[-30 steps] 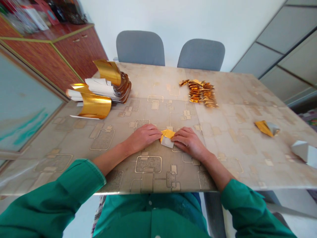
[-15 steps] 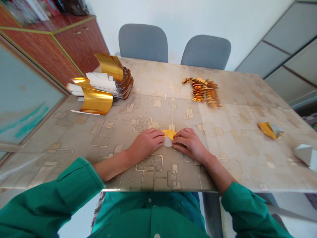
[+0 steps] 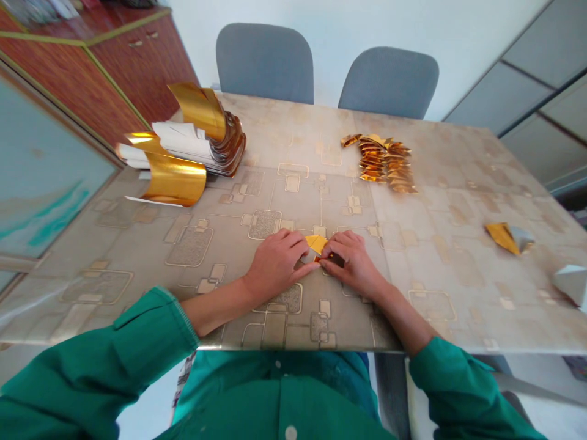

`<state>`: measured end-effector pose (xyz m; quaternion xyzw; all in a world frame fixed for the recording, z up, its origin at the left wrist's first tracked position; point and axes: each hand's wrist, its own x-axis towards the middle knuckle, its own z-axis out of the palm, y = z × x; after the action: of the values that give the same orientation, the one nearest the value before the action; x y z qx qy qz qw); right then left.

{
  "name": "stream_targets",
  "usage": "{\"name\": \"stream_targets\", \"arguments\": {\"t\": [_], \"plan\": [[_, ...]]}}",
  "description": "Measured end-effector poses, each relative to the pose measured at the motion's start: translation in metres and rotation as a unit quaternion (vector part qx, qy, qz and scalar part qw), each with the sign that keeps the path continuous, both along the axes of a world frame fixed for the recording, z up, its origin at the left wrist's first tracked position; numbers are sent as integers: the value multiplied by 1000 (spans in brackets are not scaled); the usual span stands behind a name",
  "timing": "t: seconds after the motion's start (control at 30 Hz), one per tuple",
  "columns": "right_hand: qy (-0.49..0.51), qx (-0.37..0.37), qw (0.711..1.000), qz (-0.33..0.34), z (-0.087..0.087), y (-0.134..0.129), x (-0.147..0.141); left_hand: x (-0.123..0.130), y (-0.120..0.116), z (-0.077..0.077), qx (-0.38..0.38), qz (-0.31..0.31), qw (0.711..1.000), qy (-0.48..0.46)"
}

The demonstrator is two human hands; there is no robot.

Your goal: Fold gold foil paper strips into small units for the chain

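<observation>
A small folded gold paper (image 3: 316, 244) lies between my two hands near the front edge of the table. My left hand (image 3: 279, 260) holds its left side, with the thumb stretched along the lower edge. On the other side my right hand (image 3: 351, 260) pinches the paper, thumb and index close to the left thumb. A bit of orange shows where the thumbs meet. Several folded gold pieces (image 3: 380, 164) stand in two rows farther back on the right. At the back left is a stack of gold and white paper sheets (image 3: 202, 146).
The patterned table (image 3: 247, 244) has a curved gold sheet (image 3: 177, 182) at the left. A gold and silver folded piece (image 3: 504, 237) and a white piece (image 3: 572, 284) lie at the right. Two grey chairs (image 3: 266, 64) (image 3: 389, 82) stand behind.
The thumbs have come together at the paper's lower edge, where a white part showed before and orange shows now. The whole view has shifted slightly.
</observation>
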<state>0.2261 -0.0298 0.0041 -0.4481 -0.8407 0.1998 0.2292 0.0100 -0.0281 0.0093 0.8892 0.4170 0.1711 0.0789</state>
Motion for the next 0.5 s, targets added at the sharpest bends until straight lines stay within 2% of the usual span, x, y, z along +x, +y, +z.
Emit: {"name": "stream_targets", "arguments": {"t": [0.5], "plan": [[-51,1,998,-48,1,-2,-11,3,6,-5,8,19,1000,14]]}}
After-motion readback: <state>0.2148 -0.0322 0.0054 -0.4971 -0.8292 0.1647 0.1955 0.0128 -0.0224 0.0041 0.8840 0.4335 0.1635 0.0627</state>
